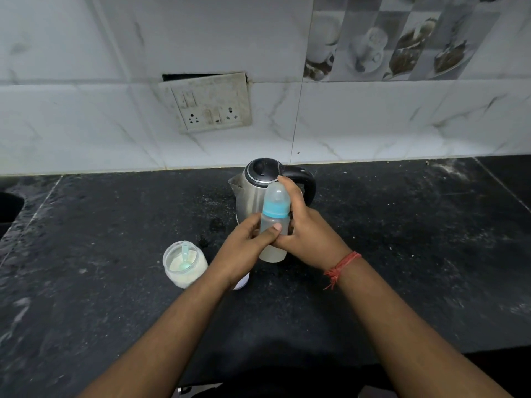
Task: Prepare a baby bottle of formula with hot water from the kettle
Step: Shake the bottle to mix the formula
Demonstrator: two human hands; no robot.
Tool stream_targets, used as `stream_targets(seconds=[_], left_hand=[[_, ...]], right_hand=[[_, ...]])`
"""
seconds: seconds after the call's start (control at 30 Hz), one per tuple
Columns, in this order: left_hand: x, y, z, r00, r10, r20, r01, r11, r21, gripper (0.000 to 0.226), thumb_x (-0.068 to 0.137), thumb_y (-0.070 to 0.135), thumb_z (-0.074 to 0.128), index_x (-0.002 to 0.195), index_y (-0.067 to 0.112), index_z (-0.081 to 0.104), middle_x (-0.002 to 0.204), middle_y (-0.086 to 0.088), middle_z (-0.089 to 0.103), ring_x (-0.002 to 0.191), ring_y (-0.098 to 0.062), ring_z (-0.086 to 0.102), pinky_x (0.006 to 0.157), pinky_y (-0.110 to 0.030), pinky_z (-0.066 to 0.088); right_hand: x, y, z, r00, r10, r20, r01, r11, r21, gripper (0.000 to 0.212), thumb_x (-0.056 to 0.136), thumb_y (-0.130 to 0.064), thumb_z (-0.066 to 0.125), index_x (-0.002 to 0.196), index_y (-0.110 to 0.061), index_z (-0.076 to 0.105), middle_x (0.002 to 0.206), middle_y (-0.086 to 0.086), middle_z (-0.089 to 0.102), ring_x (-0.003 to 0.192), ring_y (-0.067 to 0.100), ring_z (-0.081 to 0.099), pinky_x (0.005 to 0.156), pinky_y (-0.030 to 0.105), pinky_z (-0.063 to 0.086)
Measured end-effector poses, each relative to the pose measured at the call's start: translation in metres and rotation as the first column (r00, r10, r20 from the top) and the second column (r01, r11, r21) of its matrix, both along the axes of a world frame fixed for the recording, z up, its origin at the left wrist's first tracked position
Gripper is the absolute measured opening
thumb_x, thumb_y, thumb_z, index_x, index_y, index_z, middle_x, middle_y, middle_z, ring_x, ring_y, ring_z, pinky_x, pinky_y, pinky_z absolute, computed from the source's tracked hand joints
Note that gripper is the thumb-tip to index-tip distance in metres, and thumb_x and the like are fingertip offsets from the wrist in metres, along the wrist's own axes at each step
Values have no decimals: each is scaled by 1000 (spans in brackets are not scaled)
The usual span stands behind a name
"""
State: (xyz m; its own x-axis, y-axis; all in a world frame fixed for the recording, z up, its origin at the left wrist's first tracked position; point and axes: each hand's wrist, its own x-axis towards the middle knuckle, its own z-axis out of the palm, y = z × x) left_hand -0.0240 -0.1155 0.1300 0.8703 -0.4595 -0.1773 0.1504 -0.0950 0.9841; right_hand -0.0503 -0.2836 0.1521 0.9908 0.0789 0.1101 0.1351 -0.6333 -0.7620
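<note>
A baby bottle with a blue collar and a clear cap stands upright in the middle of the black counter, with whitish liquid at its bottom. My left hand grips its body from the left, thumb across the front. My right hand wraps the bottle from the right, its forefinger reaching up beside the cap. Right behind the bottle stands a steel kettle with a black lid and handle. An open clear jar of white formula powder, a pale blue scoop inside it, sits to the left of my left wrist.
A white lid peeks out under my left wrist. The black stone counter runs wide to both sides, with a sink edge at far left. A switch and socket plate hangs on the tiled wall behind the kettle.
</note>
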Motion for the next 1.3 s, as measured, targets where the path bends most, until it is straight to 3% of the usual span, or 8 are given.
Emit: stream_targets(seconds=[0.17, 0.27, 0.37, 0.47, 0.57, 0.77, 0.93, 1.3], left_hand=[[-7, 4, -13, 990, -129, 64, 123, 988, 90, 47, 96, 63, 54, 140, 45, 54, 140, 15, 63, 130, 0, 56, 117, -35, 41], [-13, 13, -34, 963, -179, 201, 92, 921, 378, 83, 93, 69, 38, 163, 30, 17, 169, 9, 18, 151, 0, 15, 116, -8, 14], [-21, 27, -77, 895, -320, 310, 57, 772, 634, 97, 89, 82, 25, 164, 26, -2, 172, 5, -11, 157, -12, -16, 128, -33, 0], [-35, 32, -112, 841, -452, 298, 40, 602, 798, 106, 80, 90, 6, 164, 26, -6, 170, 0, -21, 157, -21, -22, 128, -45, -6], [-53, 31, -141, 760, -563, 326, -13, 489, 872, 107, 82, 88, -7, 165, 21, 0, 171, -6, -18, 158, -29, -17, 126, -48, -6], [-74, 41, -187, 572, -732, 370, -113, 376, 920, 83, 100, 70, 31, 161, 14, 29, 171, -15, 17, 159, -32, 12, 123, -58, 13], [-81, 44, -192, 541, -727, 423, -172, 397, 902, 75, 102, 64, 36, 159, 16, 36, 170, -14, 20, 159, -30, 13, 124, -57, 22], [-85, 31, -205, 514, -754, 410, -105, 419, 902, 74, 105, 64, 27, 162, 17, 29, 171, -11, 18, 160, -27, 10, 126, -46, 12]], right_hand=[[-7, -4, -12, 999, -37, -3, 37, 998, 60, 98, 84, -32, 81, 155, -42, 14, 131, -4, 60, 102, 9, 68, 88, 32, 58], [-11, -12, -19, 994, -111, -25, 112, 991, 72, 108, 79, -32, 85, 155, -47, 10, 133, -7, 60, 105, 10, 68, 91, 32, 56], [-15, -24, -22, 982, -178, -58, 183, 980, 82, 115, 77, -31, 88, 154, -53, 5, 136, -7, 60, 107, 16, 69, 96, 42, 56], [-21, -33, -24, 972, -224, -73, 231, 968, 100, 111, 75, -30, 89, 153, -51, 12, 128, -6, 62, 99, 17, 71, 93, 46, 58], [-31, -37, -28, 965, -244, -92, 255, 958, 134, 106, 76, -30, 88, 150, -51, 16, 128, -10, 59, 102, 15, 69, 94, 44, 58], [-54, -38, -39, 953, -285, -105, 301, 930, 209, 105, 76, -28, 89, 153, -46, 19, 123, -27, 55, 104, 9, 68, 91, 29, 58], [-70, -42, -45, 950, -291, -108, 309, 924, 226, 105, 76, -28, 89, 153, -44, 20, 125, -27, 54, 105, 7, 67, 87, 22, 57], [-80, -50, -43, 940, -334, -64, 340, 914, 220, 103, 77, -26, 88, 153, -42, 20, 127, -28, 50, 106, 3, 65, 82, 13, 55]])
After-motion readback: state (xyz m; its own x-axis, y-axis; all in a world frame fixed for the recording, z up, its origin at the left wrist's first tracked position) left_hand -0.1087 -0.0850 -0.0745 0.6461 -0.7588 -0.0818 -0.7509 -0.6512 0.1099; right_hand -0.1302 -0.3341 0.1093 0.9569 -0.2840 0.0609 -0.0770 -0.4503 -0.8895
